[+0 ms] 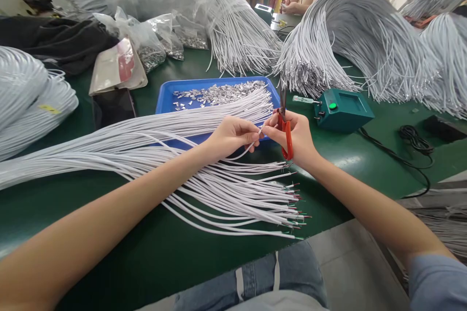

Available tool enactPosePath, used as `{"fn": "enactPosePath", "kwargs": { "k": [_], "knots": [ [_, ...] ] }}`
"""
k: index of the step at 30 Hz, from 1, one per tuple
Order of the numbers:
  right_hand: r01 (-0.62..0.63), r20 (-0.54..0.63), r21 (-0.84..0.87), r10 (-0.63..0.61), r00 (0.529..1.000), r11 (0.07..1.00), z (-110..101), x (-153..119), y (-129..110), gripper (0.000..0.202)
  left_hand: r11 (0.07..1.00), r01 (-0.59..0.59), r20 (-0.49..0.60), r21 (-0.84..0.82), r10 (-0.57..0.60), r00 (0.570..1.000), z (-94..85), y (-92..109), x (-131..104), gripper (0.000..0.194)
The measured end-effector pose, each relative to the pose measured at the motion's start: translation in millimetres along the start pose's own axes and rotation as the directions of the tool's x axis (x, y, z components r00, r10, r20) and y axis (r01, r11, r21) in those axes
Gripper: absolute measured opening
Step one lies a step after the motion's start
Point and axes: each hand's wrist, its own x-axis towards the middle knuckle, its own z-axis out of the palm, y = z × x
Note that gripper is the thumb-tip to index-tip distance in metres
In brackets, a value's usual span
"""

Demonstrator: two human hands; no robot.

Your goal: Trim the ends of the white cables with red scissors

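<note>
Your left hand [237, 137] and right hand [297, 137] pinch one white cable [261, 129]; tilting the palmed red-handled scissors [287, 137], pointing twelve o'clock, could nick it.

Grn table [164, 252] w/ blue tray [166, 97], wht cables [241, 194], teal box [345, 114].

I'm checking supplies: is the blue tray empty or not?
Not empty: small metal pieces lie in the blue tray, and white cables stretch across it.
</note>
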Motion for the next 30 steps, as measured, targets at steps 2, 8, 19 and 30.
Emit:
{"fn": "enactPosePath", "kwargs": {
  "k": [2, 8, 19, 30],
  "knots": [
    [0.005, -0.01, -0.017, -0.005, 1.0, 1.0, 0.3, -0.1, 0.8, 0.02, 1.0, -0.003, -0.006, -0.004, 0.003, 1.0, 0.1, -0.5, -0.2, 0.029],
    [0.024, -0.005, -0.001, -0.024, 1.0, 1.0, 2.4, -2.3, -2.4, 0.019, 0.991, 0.043, 0.074, -0.124, -0.034, 0.997, -0.5, 0.6, -0.1, 0.037],
    [0.045, 0.007, 0.018, -0.045, 0.999, 0.999, 0.9, -3.7, -0.6, 0.016, 0.973, 0.077, 0.139, -0.219, -0.047, 0.989, -1.4, 1.2, 0.9, 0.036],
    [0.037, -0.005, -0.034, -0.037, 0.999, 0.999, -1.0, -3.8, 0.3, 0.016, 0.989, 0.053, 0.051, -0.138, -0.047, 0.998, 0.9, 1.2, 1.6, 0.043]
  ]
}}
